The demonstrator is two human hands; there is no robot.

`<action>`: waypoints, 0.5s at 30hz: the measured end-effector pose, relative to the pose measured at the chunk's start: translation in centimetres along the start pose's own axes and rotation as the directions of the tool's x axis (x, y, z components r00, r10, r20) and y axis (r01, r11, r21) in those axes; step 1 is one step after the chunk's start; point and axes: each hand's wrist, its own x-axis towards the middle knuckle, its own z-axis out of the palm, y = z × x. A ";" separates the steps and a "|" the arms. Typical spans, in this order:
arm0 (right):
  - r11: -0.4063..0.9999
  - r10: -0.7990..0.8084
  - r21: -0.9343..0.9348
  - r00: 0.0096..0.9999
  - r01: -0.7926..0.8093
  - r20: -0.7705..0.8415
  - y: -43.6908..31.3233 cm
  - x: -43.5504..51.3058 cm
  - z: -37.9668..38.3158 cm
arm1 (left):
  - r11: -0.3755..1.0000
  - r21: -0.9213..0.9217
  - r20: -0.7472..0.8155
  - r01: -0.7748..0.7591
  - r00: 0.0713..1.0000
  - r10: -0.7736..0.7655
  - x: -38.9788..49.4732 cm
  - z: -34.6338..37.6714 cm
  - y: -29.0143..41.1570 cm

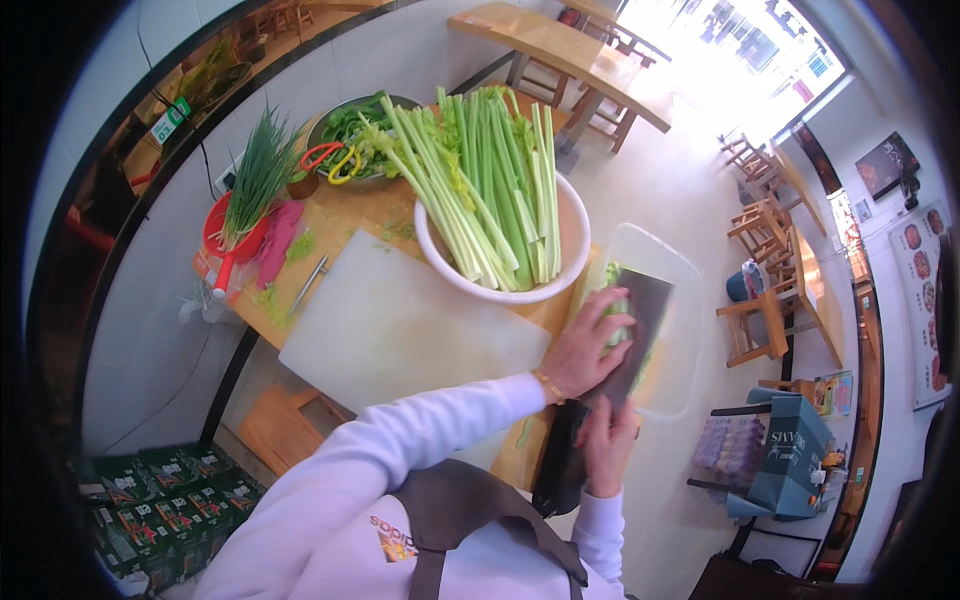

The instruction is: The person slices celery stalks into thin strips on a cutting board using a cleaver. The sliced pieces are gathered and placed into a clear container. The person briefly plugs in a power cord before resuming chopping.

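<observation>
My right hand (609,442) grips the near end of a cleaver, its handle hidden in the fingers. The broad dark blade (643,311) tilts over a clear plastic tub (686,375) at the right edge of the table. My left hand (589,349) presses cut green celery (618,324) against the blade, fingers bent around it. More green bits show in the tub, partly covered by the blade. Left of both hands lies a white cutting board (405,322). Long celery stalks (491,191) stand leaning in a white basin (504,295) beyond the board.
A slim metal tool (307,285) lies beside the board. Farther left are a red strainer (238,251) with scallions (262,176), a pink cloth (279,244), and a metal bowl of greens (356,120) with red-and-yellow-handled scissors (345,165). A black bag (559,465) hangs near my right wrist.
</observation>
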 end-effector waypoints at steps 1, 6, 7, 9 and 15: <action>0.999 -0.033 -0.019 0.997 0.032 -0.063 -0.6 0.4 -1.3 | 0.999 0.025 0.025 -0.029 0.999 0.028 0.9 1.8 -0.7; 0.996 -0.019 -0.086 0.968 -0.003 -0.250 1.1 1.6 -6.3 | 0.889 0.457 0.237 -0.017 0.966 -0.103 2.0 3.6 -5.1; 0.998 -0.007 -0.064 0.969 -0.009 -0.247 1.5 1.3 -6.8 | 0.886 0.464 0.216 -0.014 0.972 -0.098 2.2 3.2 -6.0; 1.000 0.010 -0.018 0.972 -0.015 -0.235 2.1 0.9 -7.3 | 0.876 0.482 0.167 -0.006 0.982 -0.085 3.3 1.8 -8.5; 0.996 0.034 0.085 0.970 -0.014 -0.241 3.0 0.3 -7.0 | 0.712 0.701 0.071 -0.040 0.997 -0.014 7.1 -6.1 -18.0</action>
